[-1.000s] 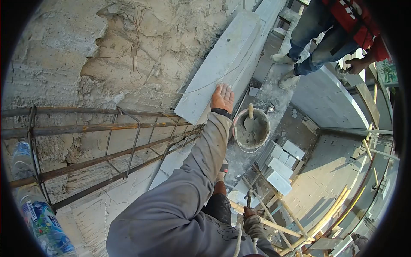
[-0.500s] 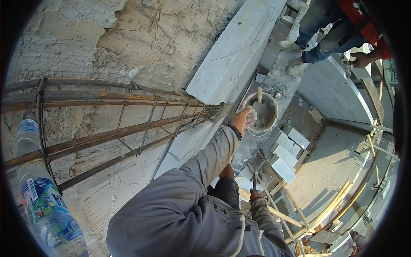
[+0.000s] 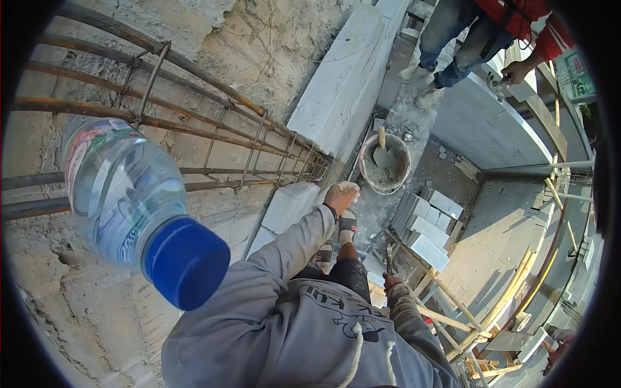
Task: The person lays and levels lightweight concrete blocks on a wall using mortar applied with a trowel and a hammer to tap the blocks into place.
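Observation:
My left hand (image 3: 341, 197), pale with dust at the fingertips, hangs in front of me just left of a bucket (image 3: 364, 173) of grey mortar. Its fingers are loosely curled, and I see nothing in them. A trowel (image 3: 381, 139) stands in the mortar, handle up. Lower right, my right hand (image 3: 391, 280) is closed around a slim, stick-like tool (image 3: 389, 257) whose kind I cannot make out. Close to the camera on the left is a clear water bottle (image 3: 129, 187) with a blue cap, tilted cap-down; what supports it is hidden.
A rebar cage (image 3: 213, 123) runs along the rough wall at left. White blocks (image 3: 336, 84) line the wall, and more blocks (image 3: 427, 226) are stacked right of my feet. A person (image 3: 453, 45) stands top right holding a metal tool. Bamboo poles (image 3: 504, 304) cross at lower right.
My left hand has drawn back from the bucket's rim, down and left, its fingers more curled. The bottle has moved up and right and turned, so its blue cap now shows.

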{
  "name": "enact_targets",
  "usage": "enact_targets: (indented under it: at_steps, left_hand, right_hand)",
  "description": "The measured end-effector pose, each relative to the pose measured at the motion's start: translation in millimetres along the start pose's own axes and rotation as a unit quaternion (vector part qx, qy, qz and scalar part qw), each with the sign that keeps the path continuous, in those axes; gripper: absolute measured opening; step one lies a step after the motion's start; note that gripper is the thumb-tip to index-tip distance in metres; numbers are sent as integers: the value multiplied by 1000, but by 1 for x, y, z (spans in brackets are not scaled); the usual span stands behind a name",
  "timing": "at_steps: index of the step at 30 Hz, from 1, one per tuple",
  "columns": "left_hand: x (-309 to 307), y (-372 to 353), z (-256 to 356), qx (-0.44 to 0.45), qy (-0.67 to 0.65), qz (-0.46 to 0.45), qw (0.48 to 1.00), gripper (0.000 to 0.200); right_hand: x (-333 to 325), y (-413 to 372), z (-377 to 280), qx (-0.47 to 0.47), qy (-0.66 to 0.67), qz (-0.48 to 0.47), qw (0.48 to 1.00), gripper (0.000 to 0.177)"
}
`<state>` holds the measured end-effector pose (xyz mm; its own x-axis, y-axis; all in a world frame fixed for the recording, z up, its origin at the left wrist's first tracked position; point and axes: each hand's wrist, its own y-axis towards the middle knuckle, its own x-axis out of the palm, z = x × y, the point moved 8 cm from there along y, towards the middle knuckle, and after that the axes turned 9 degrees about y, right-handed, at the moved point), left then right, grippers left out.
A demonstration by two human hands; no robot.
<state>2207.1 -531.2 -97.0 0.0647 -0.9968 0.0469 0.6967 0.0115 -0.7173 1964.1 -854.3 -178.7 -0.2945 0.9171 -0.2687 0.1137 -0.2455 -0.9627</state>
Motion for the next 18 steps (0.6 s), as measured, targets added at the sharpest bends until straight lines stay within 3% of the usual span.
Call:
enact_targets:
  at_steps: [5,9,11,13,15,18]
  left_hand:
    - [-18,-42,-1,35,19,-8,999,30]
    - [-37,-98,-7,56,26,-7,998,28]
    - [-53,-143,6,30,60,-16,998,27]
    - [-76,-198,27,56,202,30,977,25]
    - [-103,-241,33,157,105,49,981,23]
    - [-154,-325,57,258,104,157,947,23]
  right_hand:
    - [7,-6,35,8,-3,-3,1000,32]
    - [8,-3,74,-5,-37,10,999,38]
    - [5,-50,67,-12,-42,21,999,40]
    - [7,-72,77,-9,-52,28,998,42]
    - [3,-72,98,-6,-54,35,998,44]
    - [2,-100,107,-10,-80,46,996,43]
